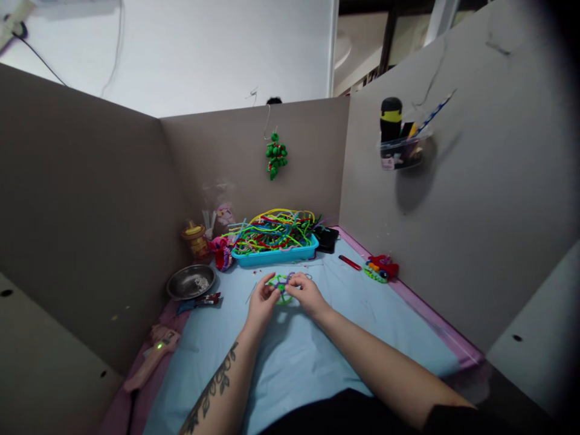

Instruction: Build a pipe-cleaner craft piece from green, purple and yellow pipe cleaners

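Between my hands is a round, spoked piece of green and purple pipe cleaners (281,288), raised a little over the blue cloth. My left hand (263,301) pinches its left side with thumb and fingers. On the opposite side, my right hand (309,295) has thumb and forefinger closed on the piece near a purple strand. The fingertips hide part of the ring. Just beyond my hands stands a blue tray (276,258) heaped with pipe cleaners (276,232) in many colours.
At left are a metal bowl (190,283) with small pale bits and a pink glue gun (154,356) with a lit green light. A red cutter (350,262) and colourful craft piece (381,268) lie right. Partitions (254,181) enclose the table; a basket (403,154) hangs right.
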### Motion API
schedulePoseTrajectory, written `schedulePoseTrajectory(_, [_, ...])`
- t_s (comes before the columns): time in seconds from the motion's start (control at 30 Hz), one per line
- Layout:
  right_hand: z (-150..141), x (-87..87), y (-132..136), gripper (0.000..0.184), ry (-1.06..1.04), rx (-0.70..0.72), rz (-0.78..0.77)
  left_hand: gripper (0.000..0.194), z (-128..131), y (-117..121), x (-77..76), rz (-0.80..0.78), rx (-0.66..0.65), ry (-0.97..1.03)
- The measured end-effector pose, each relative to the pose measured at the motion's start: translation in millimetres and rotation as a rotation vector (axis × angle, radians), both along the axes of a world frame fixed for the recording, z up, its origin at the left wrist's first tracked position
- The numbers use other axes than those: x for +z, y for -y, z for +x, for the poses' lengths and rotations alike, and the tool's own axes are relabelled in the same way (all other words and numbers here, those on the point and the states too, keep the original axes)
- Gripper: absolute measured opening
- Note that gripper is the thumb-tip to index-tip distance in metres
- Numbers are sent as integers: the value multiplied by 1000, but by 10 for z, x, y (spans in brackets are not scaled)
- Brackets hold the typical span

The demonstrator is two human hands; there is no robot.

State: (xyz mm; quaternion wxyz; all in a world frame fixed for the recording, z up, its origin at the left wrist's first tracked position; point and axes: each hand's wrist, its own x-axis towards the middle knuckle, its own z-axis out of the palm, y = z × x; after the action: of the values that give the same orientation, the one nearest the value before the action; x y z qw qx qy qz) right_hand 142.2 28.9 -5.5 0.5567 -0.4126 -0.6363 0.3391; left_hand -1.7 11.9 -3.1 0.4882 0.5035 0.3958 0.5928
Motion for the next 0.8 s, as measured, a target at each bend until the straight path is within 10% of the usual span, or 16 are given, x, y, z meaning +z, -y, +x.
schedulePoseTrajectory(0.8, [87,-1,-54,16,-103,38,-106,44,-18,69,53,8,-147,-56])
